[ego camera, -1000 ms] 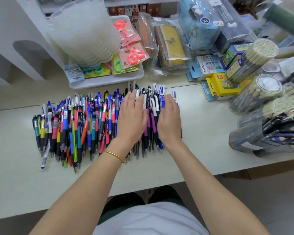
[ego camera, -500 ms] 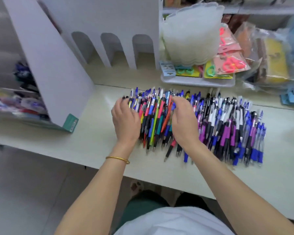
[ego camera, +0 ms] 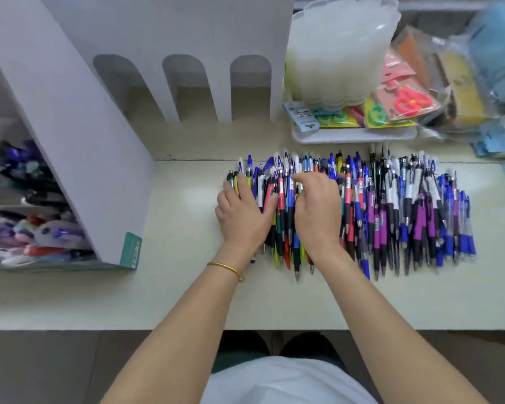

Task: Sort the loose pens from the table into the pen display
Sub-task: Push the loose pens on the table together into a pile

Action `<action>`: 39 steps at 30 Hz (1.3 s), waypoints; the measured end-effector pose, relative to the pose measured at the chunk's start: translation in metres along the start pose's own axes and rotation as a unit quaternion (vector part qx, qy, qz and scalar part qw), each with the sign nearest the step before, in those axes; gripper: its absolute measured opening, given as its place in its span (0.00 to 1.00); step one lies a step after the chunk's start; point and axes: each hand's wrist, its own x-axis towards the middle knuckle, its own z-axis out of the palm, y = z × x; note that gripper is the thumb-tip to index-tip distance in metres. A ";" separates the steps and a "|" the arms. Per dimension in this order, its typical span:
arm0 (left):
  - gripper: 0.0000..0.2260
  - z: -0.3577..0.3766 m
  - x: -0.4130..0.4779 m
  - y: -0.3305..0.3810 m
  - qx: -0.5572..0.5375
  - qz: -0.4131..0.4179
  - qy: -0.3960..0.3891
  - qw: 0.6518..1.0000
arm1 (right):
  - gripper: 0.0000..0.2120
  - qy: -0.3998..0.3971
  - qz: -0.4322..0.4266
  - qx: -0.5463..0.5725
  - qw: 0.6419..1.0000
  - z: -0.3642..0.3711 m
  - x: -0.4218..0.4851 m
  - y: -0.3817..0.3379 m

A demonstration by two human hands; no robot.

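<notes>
A wide row of loose pens (ego camera: 405,214) in many colours lies side by side on the pale table (ego camera: 187,295). Both my hands are on its left end. My left hand (ego camera: 242,217) lies flat at the row's left edge, fingers straight on the pens and thumb reaching across them. A few pens to the right, my right hand (ego camera: 318,211) curls its fingers down over the tops of a bunch of pens. The white cardboard pen display (ego camera: 79,141) stands at the left, its tiers holding blurred pens (ego camera: 27,228).
A white arched panel (ego camera: 187,39) stands behind the table. At the back right a white tray (ego camera: 353,137) holds stacked translucent plastic containers (ego camera: 338,51) and packaged scissors (ego camera: 405,103). More packaged stationery lies at the far right. The table's front edge is close to my body.
My view swung left, bringing the pen display into sight. Both hands moved from the right part of the row to its left end and closed in on a bunch there.
</notes>
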 end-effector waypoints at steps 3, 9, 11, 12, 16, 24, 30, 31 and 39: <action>0.31 -0.004 0.003 -0.004 0.005 0.022 -0.010 1.000 | 0.16 -0.007 0.009 -0.008 1.000 0.003 -0.001 -0.002; 0.26 -0.009 0.009 -0.003 -0.004 0.007 -0.011 1.000 | 0.16 -0.022 0.020 -0.011 1.000 0.006 0.003 -0.004; 0.26 -0.010 0.010 -0.005 -0.008 0.000 -0.012 1.000 | 0.16 -0.027 0.024 -0.012 0.999 0.008 0.003 -0.005; 0.28 -0.010 0.010 -0.005 -0.011 -0.003 -0.014 1.000 | 0.16 -0.030 0.024 -0.009 0.999 0.008 0.003 -0.005; 0.36 -0.007 0.011 -0.002 0.005 -0.003 -0.031 1.000 | 0.16 -0.037 0.026 -0.002 0.999 0.008 0.004 -0.004; 0.33 -0.006 0.014 -0.005 0.024 -0.004 -0.018 1.000 | 0.16 -0.050 0.021 0.002 0.999 0.009 0.005 0.001; 0.32 -0.011 0.020 -0.001 0.016 -0.037 -0.017 0.999 | 0.15 -0.052 0.011 0.008 0.999 0.009 0.006 0.002; 0.32 -0.011 0.021 0.000 0.015 -0.042 -0.020 0.999 | 0.15 -0.052 0.009 0.008 0.999 0.009 0.006 0.002; 0.33 -0.015 0.029 -0.003 -0.024 -0.066 -0.040 0.997 | 0.15 -0.059 0.000 0.009 0.998 0.010 0.008 0.001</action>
